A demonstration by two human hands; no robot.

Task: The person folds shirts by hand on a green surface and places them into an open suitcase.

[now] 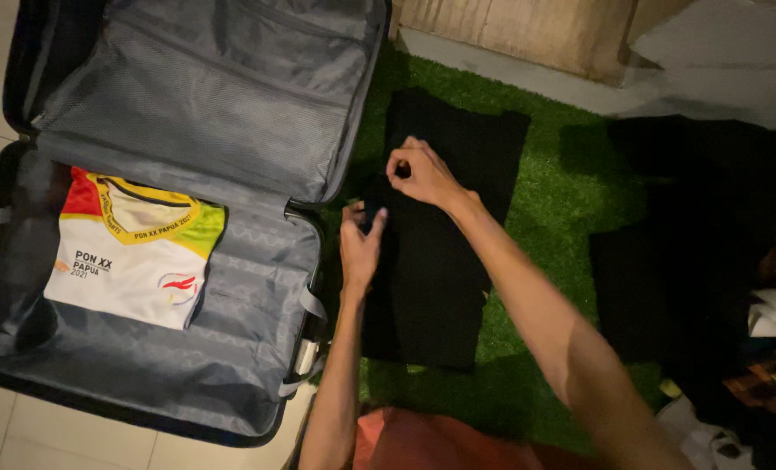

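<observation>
Black folded garment [431, 278] flat on green turf mat [562, 191], long axis away from body, right of open suitcase [231, 365]; left hand [362, 245] and right hand [421, 174] pinching its near-left edge

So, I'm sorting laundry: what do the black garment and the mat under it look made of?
The black garment looks like soft matte fabric, faintly ribbed, though it's dim. The green mat looks like synthetic grass, with short tufted blades.

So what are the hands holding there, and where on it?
Both hands grip the black garment on the green mat: the right hand pinches a fold near its upper middle, and the left hand holds its left edge.
</observation>
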